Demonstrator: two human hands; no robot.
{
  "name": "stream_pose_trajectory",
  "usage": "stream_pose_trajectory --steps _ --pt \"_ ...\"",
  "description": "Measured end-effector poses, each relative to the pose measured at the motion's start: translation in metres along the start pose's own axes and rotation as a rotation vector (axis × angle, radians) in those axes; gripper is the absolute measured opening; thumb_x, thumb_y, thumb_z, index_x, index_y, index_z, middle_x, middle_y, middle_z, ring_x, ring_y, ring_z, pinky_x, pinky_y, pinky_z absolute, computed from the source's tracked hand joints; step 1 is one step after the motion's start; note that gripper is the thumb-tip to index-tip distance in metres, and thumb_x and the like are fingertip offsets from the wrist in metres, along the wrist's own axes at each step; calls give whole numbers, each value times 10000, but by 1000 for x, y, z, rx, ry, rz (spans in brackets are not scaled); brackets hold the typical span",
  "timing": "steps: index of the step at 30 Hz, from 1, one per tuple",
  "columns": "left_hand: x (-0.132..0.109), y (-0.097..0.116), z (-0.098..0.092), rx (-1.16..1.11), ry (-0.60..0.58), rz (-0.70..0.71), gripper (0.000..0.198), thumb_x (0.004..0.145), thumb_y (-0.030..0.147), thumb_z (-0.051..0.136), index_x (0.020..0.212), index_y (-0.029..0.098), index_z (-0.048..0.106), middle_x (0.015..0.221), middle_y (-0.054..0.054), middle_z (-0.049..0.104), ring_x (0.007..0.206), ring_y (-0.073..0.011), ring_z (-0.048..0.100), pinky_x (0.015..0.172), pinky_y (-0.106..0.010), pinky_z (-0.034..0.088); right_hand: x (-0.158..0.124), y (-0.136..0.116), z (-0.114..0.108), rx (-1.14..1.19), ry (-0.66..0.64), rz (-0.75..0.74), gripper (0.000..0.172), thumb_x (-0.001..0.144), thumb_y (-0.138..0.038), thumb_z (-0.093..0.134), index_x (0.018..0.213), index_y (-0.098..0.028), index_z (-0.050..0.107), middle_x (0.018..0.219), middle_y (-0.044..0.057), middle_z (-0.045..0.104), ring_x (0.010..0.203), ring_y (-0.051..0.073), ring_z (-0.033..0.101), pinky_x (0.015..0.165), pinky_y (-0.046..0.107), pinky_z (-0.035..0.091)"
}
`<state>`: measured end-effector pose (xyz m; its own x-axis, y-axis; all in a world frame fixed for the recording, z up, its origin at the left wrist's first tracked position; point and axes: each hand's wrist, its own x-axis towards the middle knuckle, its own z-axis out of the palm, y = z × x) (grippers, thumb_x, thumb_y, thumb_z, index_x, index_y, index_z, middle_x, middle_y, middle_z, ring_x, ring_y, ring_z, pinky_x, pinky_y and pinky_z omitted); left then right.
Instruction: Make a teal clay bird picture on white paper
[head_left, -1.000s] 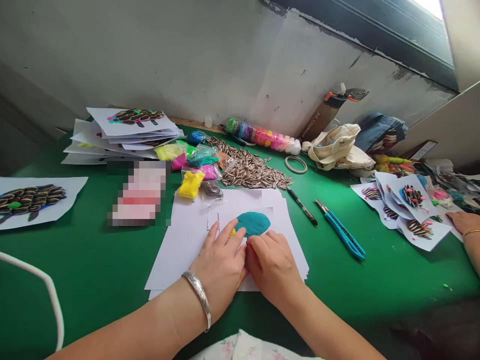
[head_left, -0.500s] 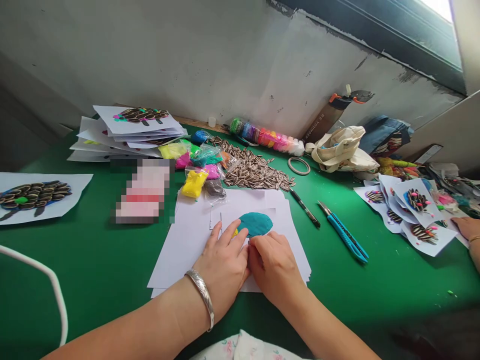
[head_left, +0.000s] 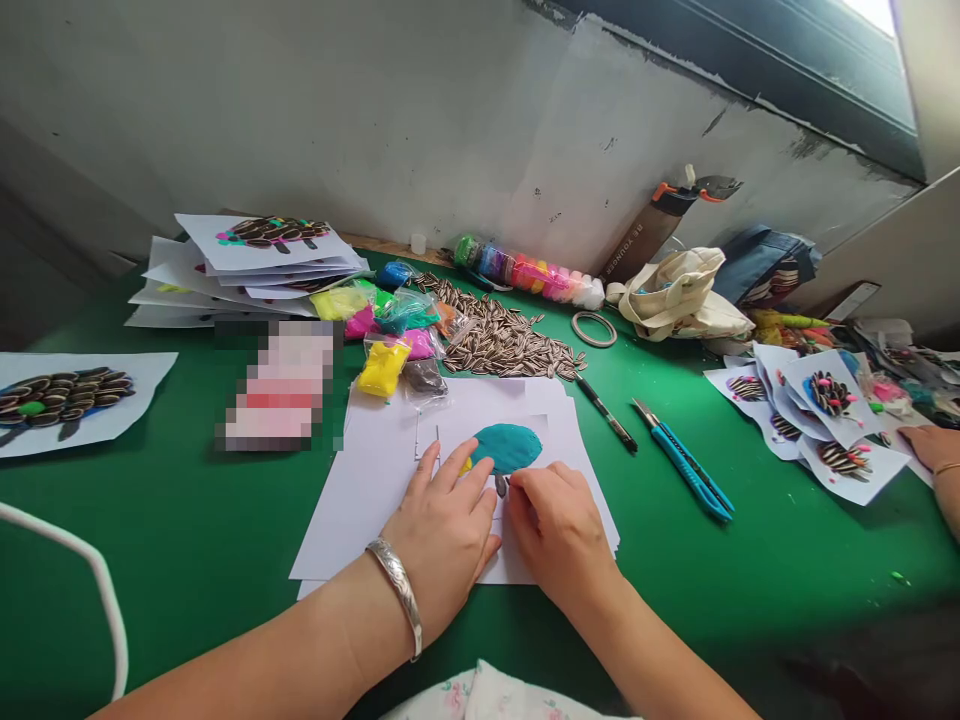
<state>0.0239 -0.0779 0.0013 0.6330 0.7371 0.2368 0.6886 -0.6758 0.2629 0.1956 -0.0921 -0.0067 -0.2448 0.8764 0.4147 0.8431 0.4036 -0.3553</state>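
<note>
A teal clay oval lies on a white paper card on top of a stack of white paper sheets, with a small yellow clay bit at its lower left. My left hand, wearing a silver bangle, rests flat on the paper, its fingertips against the oval's lower left edge. My right hand lies just below the oval, its fingertips pinching a striped sunflower seed.
A heap of sunflower seeds and bags of coloured clay lie behind the paper. To the right are a blue utility knife and a black pen-like tool. A co-worker's hand rests beyond seed-and-clay pictures at far right.
My right hand has moved slightly right, away from my left hand, and a seed now shows at its fingertips. My left hand has barely moved.
</note>
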Motion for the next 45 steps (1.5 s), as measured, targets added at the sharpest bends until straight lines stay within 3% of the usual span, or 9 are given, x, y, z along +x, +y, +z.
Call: stream_pose_trajectory --steps 14,21,33,40,45 --pt "0 0 1 1 -28 -14 262 905 296 506 1069 164 662 1279 -92 618 1316 -326 419 1075 -582 309 2 -2 1 43 -9 -30 183 896 -73 450 767 -178 525 656 35 560 627 170 450 621 309 358" --pt "-2 -1 7 8 38 -5 253 904 302 488 1039 180 665 1252 -85 633 1309 -321 422 1074 -573 297 -1 -3 -2 50 -37 -19 197 895 -64 424 777 -191 516 663 27 551 637 170 445 624 312 361" --pt "1 1 -3 -2 -36 -18 275 925 304 483 1076 162 664 1293 -98 611 1323 -334 411 1072 -588 310 -6 -1 -1 94 -46 8 178 893 -66 445 774 -189 495 672 21 537 639 165 412 627 315 348" --pt "-1 0 2 -3 18 -4 257 917 297 488 1055 172 666 1269 -99 625 1313 -329 421 1075 -580 301 -6 -2 -2 81 -59 4 188 890 -81 440 754 -196 500 645 12 517 621 167 415 612 310 343" --pt "0 0 0 3 -7 -8 255 917 290 493 1063 168 663 1277 -101 619 1315 -331 421 1074 -576 309 -6 -2 -1 86 -58 10 188 881 -81 450 746 -201 503 634 7 518 612 164 420 608 308 348"
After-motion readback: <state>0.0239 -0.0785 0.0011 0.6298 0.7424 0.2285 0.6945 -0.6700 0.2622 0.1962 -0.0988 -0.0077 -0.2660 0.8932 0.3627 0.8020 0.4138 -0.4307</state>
